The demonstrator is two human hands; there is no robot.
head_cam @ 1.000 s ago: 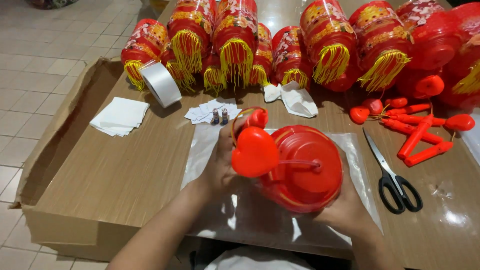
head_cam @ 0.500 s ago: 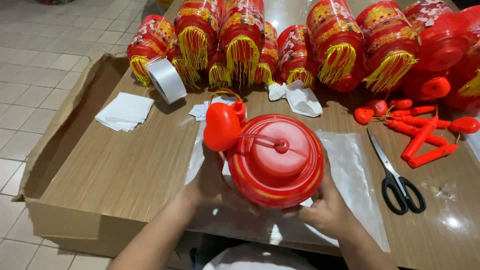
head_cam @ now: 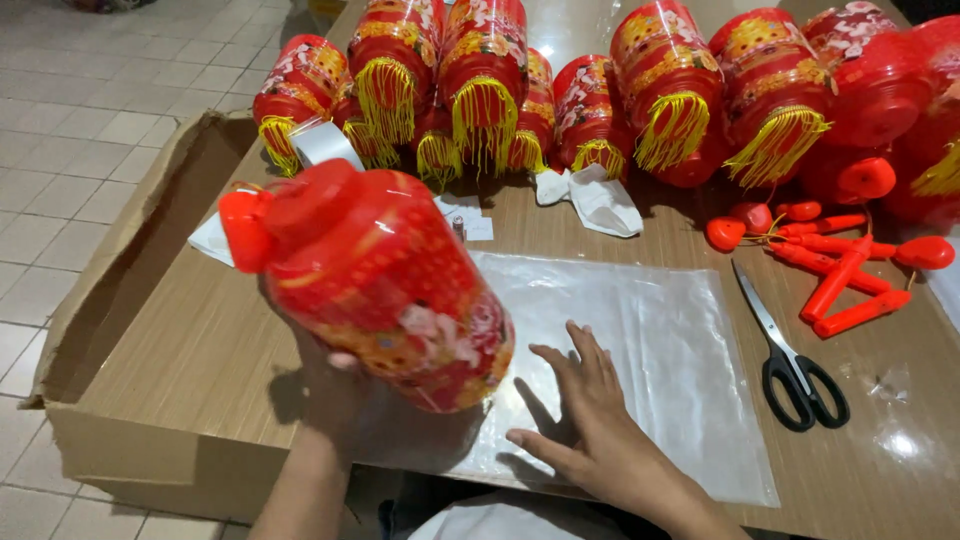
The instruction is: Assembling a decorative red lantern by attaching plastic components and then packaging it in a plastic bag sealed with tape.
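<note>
Red plastic lantern (head_cam: 385, 285) hangs tilted above the near-left worktop (head_cam: 190, 330), clasped from below by the left hand (head_cam: 335, 385); the right hand (head_cam: 590, 420), fingers spread, presses a clear plastic sheet (head_cam: 640, 340).

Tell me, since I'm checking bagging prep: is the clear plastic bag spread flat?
Spread flat: the clear plastic bag lies on the table, right hand pressing it.

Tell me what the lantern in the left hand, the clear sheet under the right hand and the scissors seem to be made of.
Lantern: probably glossy red plastic, moulded cap and handle, printed body.
Clear sheet: thin transparent plastic film, likely a bag; the wood grain shows through and glare streaks it.
Scissors: bright metal blades, black handles that look like plastic.
</note>
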